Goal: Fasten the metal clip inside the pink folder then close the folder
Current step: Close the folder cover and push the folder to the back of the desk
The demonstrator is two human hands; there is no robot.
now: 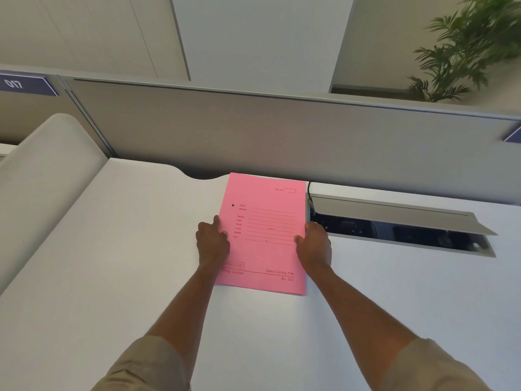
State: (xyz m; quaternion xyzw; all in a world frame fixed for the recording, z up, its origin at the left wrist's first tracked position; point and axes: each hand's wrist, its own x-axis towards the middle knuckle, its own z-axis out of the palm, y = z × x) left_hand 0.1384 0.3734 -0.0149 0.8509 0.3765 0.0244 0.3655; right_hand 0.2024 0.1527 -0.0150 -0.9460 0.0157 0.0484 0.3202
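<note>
The pink folder [265, 249] lies closed and flat on the white desk [127, 263], its printed front cover facing up. My left hand [212, 244] rests on the folder's left edge, fingers curled over it. On the folder's right edge sits my right hand [313, 245], its thumb on the cover. The metal clip is hidden inside the folder; only a small dark rivet shows near the upper left of the cover.
An open cable tray [394, 232] with a raised grey lid is set in the desk just right of the folder. A grey partition [282, 136] runs along the desk's far edge. A padded divider [48, 170] stands at the left, and a plant [465, 52] behind the partition.
</note>
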